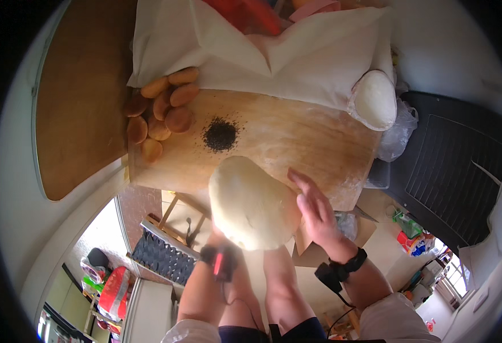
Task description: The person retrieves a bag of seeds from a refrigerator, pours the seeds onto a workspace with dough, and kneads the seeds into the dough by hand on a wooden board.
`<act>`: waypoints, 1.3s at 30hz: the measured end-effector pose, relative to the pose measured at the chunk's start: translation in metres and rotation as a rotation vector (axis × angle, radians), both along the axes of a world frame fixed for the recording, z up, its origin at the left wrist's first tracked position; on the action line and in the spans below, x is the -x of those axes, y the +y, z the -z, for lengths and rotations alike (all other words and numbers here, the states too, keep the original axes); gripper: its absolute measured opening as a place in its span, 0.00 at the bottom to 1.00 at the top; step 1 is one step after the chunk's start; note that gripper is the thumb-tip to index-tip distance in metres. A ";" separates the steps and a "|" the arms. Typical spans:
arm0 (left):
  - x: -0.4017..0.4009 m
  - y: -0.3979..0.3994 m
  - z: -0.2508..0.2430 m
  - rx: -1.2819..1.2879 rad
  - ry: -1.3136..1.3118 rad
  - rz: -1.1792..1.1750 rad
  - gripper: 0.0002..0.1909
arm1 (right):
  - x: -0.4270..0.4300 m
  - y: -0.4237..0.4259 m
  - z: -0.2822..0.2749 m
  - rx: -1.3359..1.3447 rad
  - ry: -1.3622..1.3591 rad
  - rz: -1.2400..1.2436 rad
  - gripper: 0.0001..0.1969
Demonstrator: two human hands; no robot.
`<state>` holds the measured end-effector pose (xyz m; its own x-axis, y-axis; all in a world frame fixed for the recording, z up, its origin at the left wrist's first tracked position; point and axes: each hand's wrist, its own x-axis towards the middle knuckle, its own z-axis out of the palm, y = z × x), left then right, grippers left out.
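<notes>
A large, smooth, pale piece of dough [253, 203] is raised in front of me at the near edge of the wooden board [293, 137]. My left hand [218, 233] is almost wholly hidden behind the dough's lower left side and appears to hold it up from beneath. Beside the dough's right edge is my right hand [317, 212], palm turned towards it and fingers apart; whether it touches cannot be made out. Beyond the dough, a small heap of dark seeds [220, 135] lies scattered on the board.
Several browned round buns or flatbreads [178, 120] cluster at the board's left. White cloth [233, 55] covers the far side. A bag of white flour [374, 100] stands at the far right, near a clear plastic bag [399, 130]. Below left is a woven-seat chair [163, 257].
</notes>
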<state>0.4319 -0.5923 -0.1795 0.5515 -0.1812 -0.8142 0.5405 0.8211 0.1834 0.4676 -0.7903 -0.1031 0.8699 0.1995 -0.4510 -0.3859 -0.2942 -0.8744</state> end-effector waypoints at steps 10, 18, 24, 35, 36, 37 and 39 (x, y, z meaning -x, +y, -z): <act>0.103 0.077 -0.058 -0.198 0.251 -0.096 0.33 | -0.053 0.108 0.085 0.733 -0.647 -0.737 0.35; 0.148 0.114 -0.078 -0.306 0.374 -0.134 0.33 | -0.065 0.143 0.117 0.856 -0.649 -0.528 0.36; 0.149 0.116 -0.072 -0.300 0.377 -0.113 0.33 | -0.053 0.080 0.125 0.922 -0.591 -0.359 0.38; 0.130 0.099 -0.073 -0.310 0.338 0.001 0.33 | -0.013 -0.054 0.130 1.185 -0.384 -0.077 0.40; 0.127 0.097 -0.073 -0.316 0.335 0.012 0.33 | -0.008 -0.061 0.129 1.182 -0.346 -0.043 0.40; 0.126 0.095 -0.073 -0.320 0.334 0.024 0.33 | -0.004 -0.065 0.128 1.179 -0.309 -0.010 0.40; 0.126 0.095 -0.077 -0.330 0.337 0.037 0.33 | 0.009 -0.069 0.131 1.157 -0.293 0.039 0.40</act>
